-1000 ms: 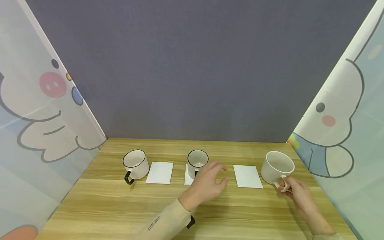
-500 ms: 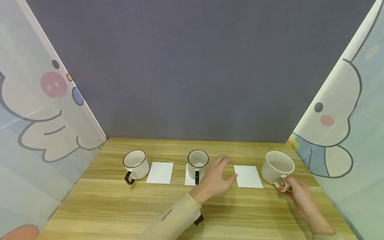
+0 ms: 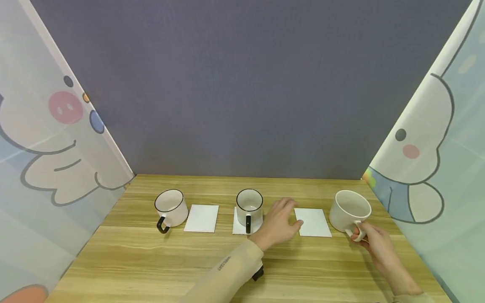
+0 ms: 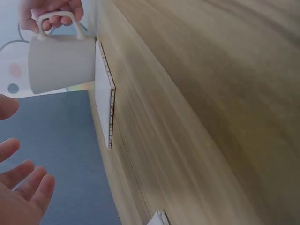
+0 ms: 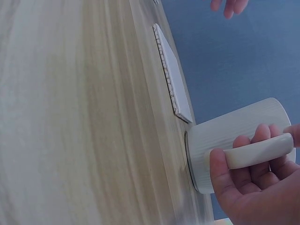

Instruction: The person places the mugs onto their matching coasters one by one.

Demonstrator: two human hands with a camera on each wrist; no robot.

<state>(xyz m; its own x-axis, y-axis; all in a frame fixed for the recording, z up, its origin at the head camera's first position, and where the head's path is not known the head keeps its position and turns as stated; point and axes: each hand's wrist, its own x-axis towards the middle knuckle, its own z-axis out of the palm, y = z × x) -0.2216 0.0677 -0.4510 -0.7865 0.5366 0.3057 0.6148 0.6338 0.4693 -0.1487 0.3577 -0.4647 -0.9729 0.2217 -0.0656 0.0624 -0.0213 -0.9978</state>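
Observation:
My right hand grips the handle of a plain white mug, fingers curled through it. The mug stands upright at the right, its base close to the table in the right wrist view. Left of it lies a white square coaster. My left hand hovers between this coaster and the middle mug, fingers spread and holding nothing. That middle mug, white with a black rim and black handle, sits on another white coaster. In the left wrist view, the loose fingers are apart from the white mug.
A wider black-rimmed mug stands at the left of the wooden table, with a third white coaster beside it. A dark grey panel rises behind, and cartoon-printed sheets flank both sides.
My left hand has moved to the right, away from the middle mug, uncovering its black handle. My right hand and the plain white mug have stayed in place.

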